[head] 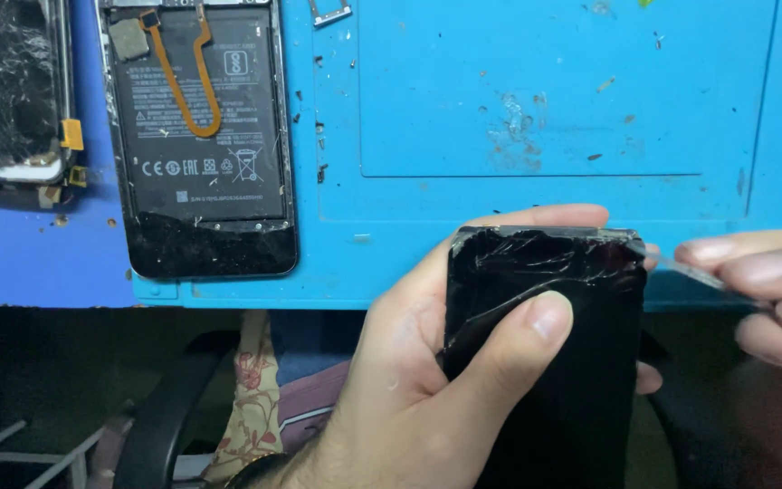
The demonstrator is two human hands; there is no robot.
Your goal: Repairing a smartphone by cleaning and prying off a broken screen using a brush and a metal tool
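Cracked black glass covers the phone (549, 335) gripped upright in the left hand (427, 380) over the counter (545, 100) edge, while the right hand (771, 294) pinches a thin blade (681, 269) at its top corner, best kept shallow and flat.

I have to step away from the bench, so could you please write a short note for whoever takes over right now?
Left hand grips the cracked black phone, thumb across its shattered glass. Right hand holds a thin flat tool, tip at the phone's top right corner.
On the blue mat: an opened phone showing its battery and an orange flex cable; a shattered screen panel at far left.
Done: tool placed at the corner. Left: the glass looks still seated; no clear gap visible.
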